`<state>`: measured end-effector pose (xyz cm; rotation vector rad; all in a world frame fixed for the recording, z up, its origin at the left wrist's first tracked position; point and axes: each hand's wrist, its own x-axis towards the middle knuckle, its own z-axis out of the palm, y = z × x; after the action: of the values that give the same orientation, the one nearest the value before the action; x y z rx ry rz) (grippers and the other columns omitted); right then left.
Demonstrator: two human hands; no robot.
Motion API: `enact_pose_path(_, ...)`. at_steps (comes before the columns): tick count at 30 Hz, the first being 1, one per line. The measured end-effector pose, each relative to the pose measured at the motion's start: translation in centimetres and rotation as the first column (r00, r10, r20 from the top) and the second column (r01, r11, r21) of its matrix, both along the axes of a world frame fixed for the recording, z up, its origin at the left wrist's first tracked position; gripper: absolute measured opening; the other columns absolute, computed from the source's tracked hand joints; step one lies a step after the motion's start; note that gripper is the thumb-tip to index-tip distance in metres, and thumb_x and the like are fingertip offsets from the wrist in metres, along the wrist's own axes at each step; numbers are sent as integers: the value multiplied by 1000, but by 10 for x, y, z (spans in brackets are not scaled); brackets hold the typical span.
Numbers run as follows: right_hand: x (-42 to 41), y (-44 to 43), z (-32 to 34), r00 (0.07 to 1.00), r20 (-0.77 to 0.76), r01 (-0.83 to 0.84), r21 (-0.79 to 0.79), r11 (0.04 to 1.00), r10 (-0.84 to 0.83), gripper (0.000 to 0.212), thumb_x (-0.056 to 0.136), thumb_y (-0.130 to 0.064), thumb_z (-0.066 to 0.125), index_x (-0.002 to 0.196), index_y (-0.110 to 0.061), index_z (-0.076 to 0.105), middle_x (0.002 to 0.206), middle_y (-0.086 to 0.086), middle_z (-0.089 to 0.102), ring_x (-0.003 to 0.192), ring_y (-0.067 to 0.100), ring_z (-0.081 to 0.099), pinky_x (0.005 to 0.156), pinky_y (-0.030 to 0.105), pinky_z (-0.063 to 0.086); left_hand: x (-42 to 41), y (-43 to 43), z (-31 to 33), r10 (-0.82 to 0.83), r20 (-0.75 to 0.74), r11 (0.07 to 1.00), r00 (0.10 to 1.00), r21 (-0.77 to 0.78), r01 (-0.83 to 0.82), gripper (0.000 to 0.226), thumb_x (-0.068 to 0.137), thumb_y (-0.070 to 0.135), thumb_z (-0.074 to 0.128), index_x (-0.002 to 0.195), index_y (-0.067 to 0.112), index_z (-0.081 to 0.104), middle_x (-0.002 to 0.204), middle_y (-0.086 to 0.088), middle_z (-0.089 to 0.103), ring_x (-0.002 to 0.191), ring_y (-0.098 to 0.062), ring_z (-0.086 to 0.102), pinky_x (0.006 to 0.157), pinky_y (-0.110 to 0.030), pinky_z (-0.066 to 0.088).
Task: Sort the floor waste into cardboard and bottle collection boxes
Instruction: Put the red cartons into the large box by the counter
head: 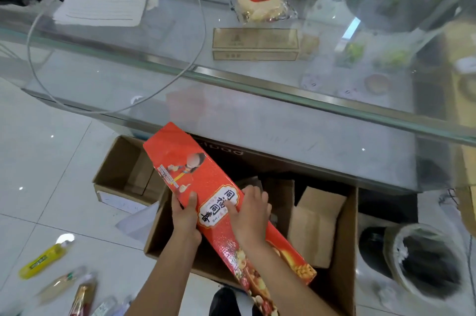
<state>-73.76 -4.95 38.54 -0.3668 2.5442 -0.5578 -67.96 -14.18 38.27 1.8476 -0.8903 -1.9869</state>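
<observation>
A long flattened red carton (195, 174) with printed characters slants over a large open brown cardboard box (346, 246) on the floor. My left hand (186, 215) grips the carton's left edge, thumb on top. My right hand (251, 212) holds its right edge, with the fingers curled over the printed face. The big box holds folded brown cardboard pieces (314, 223). A smaller open cardboard box (116, 163) stands to its left. Several plastic bottles lie on the floor at the lower left, among them a yellow one (43, 260) and a red-labelled one (83, 295).
A glass display counter (283, 89) runs across the view just beyond the boxes, with papers, a cable and packaged goods on or inside it. A lined waste bin (427, 261) stands at the right. White floor tiles (38, 151) spread to the left.
</observation>
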Motion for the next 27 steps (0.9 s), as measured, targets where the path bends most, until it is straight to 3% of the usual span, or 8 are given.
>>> enact_pose_path(3,-3,-11,1,1000,-22,-16,4,1000,17,39,89,-43,58,118,-20,49,123,-4,50,120,18,40,102,35,33,1,-7,-8,36,29,999,999,35,-37,44,99,22,50,141,33,41,123,-4,59,107,-31,57,95,-57,45)
enact_pose_path(6,-5,-6,0,998,-60,-19,-26,999,17,35,89,-44,58,115,-22,49,119,-7,49,116,15,40,101,30,32,1,-1,-9,10,10,1000,1000,-26,-9,42,100,24,48,141,33,40,108,4,61,93,-21,58,87,-50,46)
enact_pose_path(11,-10,-16,-1,1000,-15,-16,-25,1000,16,36,89,-38,60,118,-20,48,123,-5,49,119,18,39,102,32,31,-3,-9,-17,45,60,999,997,-5,-45,41,100,22,49,140,30,42,129,-8,59,101,-27,58,95,-55,47)
enact_pose_path(19,-11,-7,-11,983,183,24,-85,996,-8,31,83,-36,67,102,-24,47,111,-7,48,116,17,42,98,32,39,6,-5,-26,49,129,984,990,-174,-26,39,100,20,50,139,22,46,125,-8,59,96,-26,59,83,-40,49)
enact_pose_path(21,-20,2,-25,950,307,-18,-135,991,60,39,77,-48,70,98,-27,45,107,-8,48,112,18,47,92,33,46,6,0,-31,42,156,984,987,-176,-14,40,98,29,51,138,19,47,127,-10,60,88,-24,62,76,-37,51)
enact_pose_path(23,-27,4,-33,885,456,-55,-92,994,91,61,72,-68,61,117,-29,47,121,-5,54,116,23,53,94,39,49,4,-1,-32,29,130,998,991,-64,-20,49,95,38,54,139,17,46,123,-11,61,79,-21,62,73,-37,51)
enact_pose_path(25,-27,2,-39,842,529,-118,-15,993,108,90,67,-83,45,139,-29,39,135,0,55,121,26,55,100,42,47,6,-5,-34,-34,88,994,996,103,25,57,88,45,61,135,17,46,120,-12,62,86,-28,63,79,-45,52)
enact_pose_path(27,-22,1,-40,852,504,-162,-2,987,141,93,70,-85,38,144,-27,37,138,4,54,125,28,53,104,42,44,14,-6,-31,-68,25,982,997,177,62,66,76,43,71,131,14,51,119,-15,65,99,-35,64,82,-49,53)
